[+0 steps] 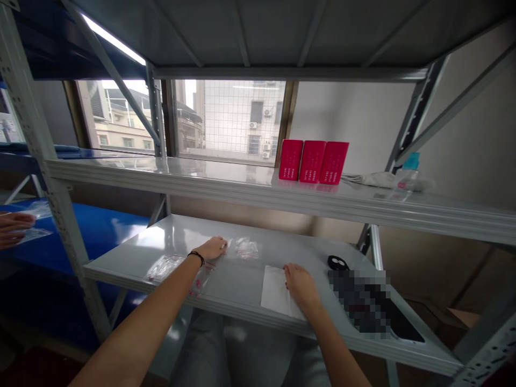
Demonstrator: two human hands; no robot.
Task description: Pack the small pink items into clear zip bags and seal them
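Note:
My left hand [214, 248], with a dark band on the wrist, reaches over the lower grey shelf. Its fingers are bent together at the edge of some clear plastic; what they pinch is too small to make out. Just right of it lies a small clear plastic bag [246, 249]. Under and beside my left forearm are more clear zip bags [164, 267] with pink-red marks. My right hand [301, 286] is closed at the right side of a flat white sheet [274, 289], paper-like, near the shelf's front edge. Its thumb and palm are partly hidden.
Three red boxes [313, 162] stand on the upper shelf [226, 185], near a blue-capped bottle [409, 171]. A black tape roll [337, 263] and a dark, partly blurred-out object lie at right. Metal posts flank the shelves. Another person's hand [15, 228] holds clear bags at far left.

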